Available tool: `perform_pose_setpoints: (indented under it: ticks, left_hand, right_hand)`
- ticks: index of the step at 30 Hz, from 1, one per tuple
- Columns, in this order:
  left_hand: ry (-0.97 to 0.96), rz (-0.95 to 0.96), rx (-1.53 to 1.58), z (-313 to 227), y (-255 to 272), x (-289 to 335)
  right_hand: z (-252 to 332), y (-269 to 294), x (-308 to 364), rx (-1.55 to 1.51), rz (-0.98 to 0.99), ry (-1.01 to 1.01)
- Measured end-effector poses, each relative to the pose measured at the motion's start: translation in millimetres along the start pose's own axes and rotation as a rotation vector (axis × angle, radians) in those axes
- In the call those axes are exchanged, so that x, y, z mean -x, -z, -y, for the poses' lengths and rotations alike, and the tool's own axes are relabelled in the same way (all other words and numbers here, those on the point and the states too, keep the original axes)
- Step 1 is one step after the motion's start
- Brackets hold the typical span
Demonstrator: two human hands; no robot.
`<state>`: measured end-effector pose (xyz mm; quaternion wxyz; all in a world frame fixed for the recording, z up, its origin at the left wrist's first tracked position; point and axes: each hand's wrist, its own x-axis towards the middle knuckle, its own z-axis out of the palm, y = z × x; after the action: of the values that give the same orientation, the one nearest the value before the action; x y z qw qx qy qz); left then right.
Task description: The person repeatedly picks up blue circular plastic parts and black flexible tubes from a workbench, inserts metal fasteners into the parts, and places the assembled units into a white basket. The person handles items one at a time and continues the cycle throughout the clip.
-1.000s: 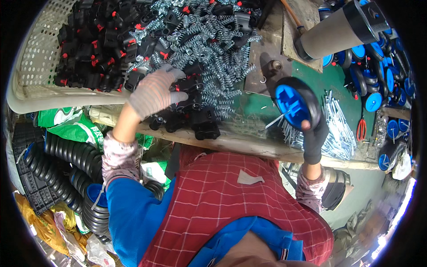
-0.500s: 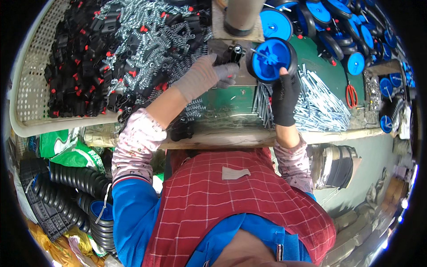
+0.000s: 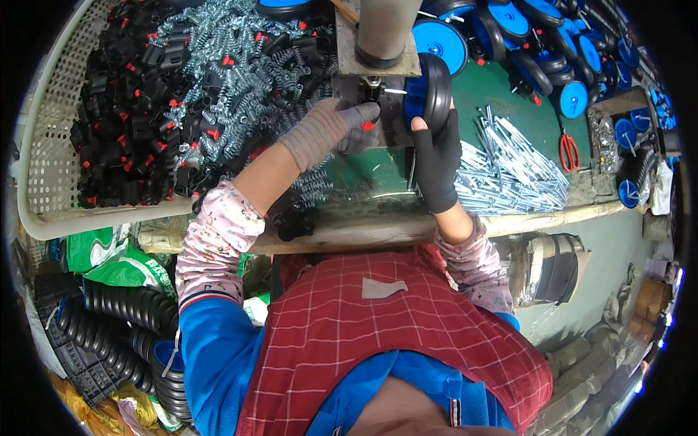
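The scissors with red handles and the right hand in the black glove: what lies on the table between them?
In the head view, a heap of shiny metal rods covers the green table between the right hand and the scissors.

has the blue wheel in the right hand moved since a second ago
Yes: the blue wheel went from out over the metal rods up to the press column.

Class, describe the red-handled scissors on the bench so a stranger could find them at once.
Start at the green bench top. To the right of the heap of silver metal rods lie the red-handled scissors, flat near the bench's front edge. They are the only red tool there; the neighbours are blue wheels.
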<state>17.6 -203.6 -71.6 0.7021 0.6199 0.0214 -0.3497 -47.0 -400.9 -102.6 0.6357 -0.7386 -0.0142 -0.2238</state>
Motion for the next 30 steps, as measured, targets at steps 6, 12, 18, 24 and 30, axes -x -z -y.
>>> perform_pose_setpoints:
  ticks: [6,12,18,24,30]
  left_hand:
    - [0.048,0.053,-0.074,-10,3,-4]
    - [-0.213,0.29,-0.772,-41,32,1]
    - [-0.601,-0.614,-1.671,-112,155,-82]
    - [-0.262,-0.667,-1.419,-155,248,-195]
    - [-0.117,-0.695,-1.136,-164,270,-197]
  right_hand:
    - [2,-19,4,0.268,0.097,0.259]
    - [-2,-19,-6,0.297,0.112,0.179]
    - [-13,24,-53,0.463,0.161,0.143]
    - [-15,150,-197,-0.188,0.202,-0.302]
    - [-38,174,-141,0.304,0.274,-0.021]
